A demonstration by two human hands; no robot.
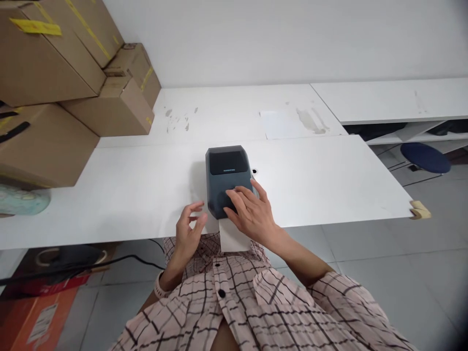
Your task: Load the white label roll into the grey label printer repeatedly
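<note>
A dark blue-grey label printer (227, 181) with a glossy black window stands near the front edge of the white table. White label paper (232, 236) hangs out of its front, over the table edge towards my lap. My right hand (252, 212) lies on the front part of the printer's top, fingers spread and touching the casing. Just left of the printer is my left hand (190, 228), its fingers loosely curled and apart, holding nothing. Whether its fingertips touch the printer's side is hard to see; they look slightly apart from it.
Brown cardboard boxes (47, 53) are stacked at the table's left. A pale green package (24, 200) lies below them. A white sheet (280, 125) lies behind the printer on the white table (321, 180). A blue stool (425, 157) stands at right; a black cable (120, 261) runs below.
</note>
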